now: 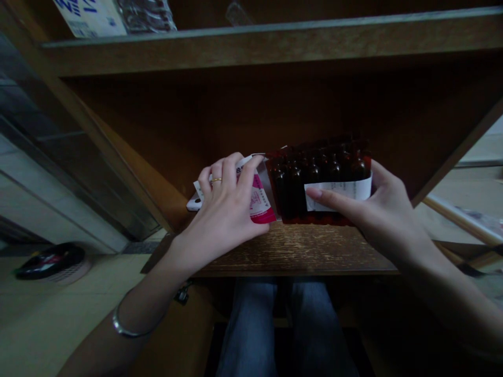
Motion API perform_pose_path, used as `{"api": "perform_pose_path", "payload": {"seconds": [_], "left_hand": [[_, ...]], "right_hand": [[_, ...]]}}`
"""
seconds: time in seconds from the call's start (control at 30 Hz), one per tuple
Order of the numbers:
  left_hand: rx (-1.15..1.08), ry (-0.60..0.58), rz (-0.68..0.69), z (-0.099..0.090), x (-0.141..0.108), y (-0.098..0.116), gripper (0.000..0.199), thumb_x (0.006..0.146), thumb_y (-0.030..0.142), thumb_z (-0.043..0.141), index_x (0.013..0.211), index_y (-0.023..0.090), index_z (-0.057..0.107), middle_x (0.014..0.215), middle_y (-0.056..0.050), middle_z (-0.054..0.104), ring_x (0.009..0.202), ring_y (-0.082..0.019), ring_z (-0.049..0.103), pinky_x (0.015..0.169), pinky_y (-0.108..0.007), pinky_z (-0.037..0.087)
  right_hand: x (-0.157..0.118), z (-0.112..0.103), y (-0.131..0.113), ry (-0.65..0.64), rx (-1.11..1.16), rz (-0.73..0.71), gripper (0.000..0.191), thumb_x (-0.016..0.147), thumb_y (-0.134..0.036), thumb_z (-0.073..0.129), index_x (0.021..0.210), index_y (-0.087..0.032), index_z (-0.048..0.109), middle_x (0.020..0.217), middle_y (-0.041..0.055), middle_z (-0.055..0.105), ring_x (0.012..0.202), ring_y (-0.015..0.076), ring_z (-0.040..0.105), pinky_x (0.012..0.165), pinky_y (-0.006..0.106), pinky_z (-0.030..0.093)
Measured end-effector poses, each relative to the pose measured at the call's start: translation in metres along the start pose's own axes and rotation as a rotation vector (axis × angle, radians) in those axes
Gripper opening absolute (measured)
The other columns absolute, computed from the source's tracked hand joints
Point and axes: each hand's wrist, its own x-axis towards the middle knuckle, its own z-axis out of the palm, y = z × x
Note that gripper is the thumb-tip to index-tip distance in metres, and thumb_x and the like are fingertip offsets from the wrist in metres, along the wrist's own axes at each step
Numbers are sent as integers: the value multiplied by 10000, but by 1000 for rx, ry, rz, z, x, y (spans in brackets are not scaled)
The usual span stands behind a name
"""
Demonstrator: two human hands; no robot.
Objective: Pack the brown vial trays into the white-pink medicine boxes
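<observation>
While the left hand (223, 220) grips a pink-and-white carton (257, 196), the right hand (377, 209) clasps a tray of what appear to be amber ampoules (318, 183) over the wooden desk (294, 251).

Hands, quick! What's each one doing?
Left hand: closed on a pink-and-white carton.
Right hand: holding a tray of dark glass vials.
</observation>
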Motion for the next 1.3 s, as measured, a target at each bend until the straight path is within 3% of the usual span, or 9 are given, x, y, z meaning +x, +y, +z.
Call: {"api": "perform_pose_path", "payload": {"seconds": [0.27,0.4,0.83,1.03,1.3], "left_hand": [[-43,-63,-7,-2,2,-1,1111,604,370,792,1519,213,180,1446,-178,306,1342,-437,297,1110,-617,182],[-53,-82,46,-1,1,-1,1083,623,309,770,1515,204,164,1467,-186,276,1363,-438,263,1127,-613,172],[-77,-13,76,8,-4,5,1121,648,283,766,1545,225,95,1450,-160,307,1335,-387,317,1102,-594,225],[-65,44,18,9,-3,6,1126,628,304,787,1535,230,123,1441,-165,327,1330,-400,330,1075,-590,253],[-14,101,2,7,-4,8,1083,633,299,782,1522,200,171,1454,-196,344,1332,-413,338,1074,-567,260]], "right_hand": [[1,-1,0,-7,-36,19,516,572,-496,882,911,-179,656,854,40,737,755,214,662,628,316,535],[1,-2,1,-22,-19,29,457,597,-448,879,903,-191,656,846,33,728,751,210,650,624,316,525],[1,-2,8,124,65,-31,442,621,-463,875,925,-210,677,874,33,735,780,251,708,641,377,594],[-7,7,1,146,29,-68,421,615,-362,892,899,-202,624,838,31,720,769,257,701,664,397,589],[-7,9,4,126,-6,-96,450,597,-389,887,904,-203,615,863,43,725,800,268,699,678,397,579]]}}
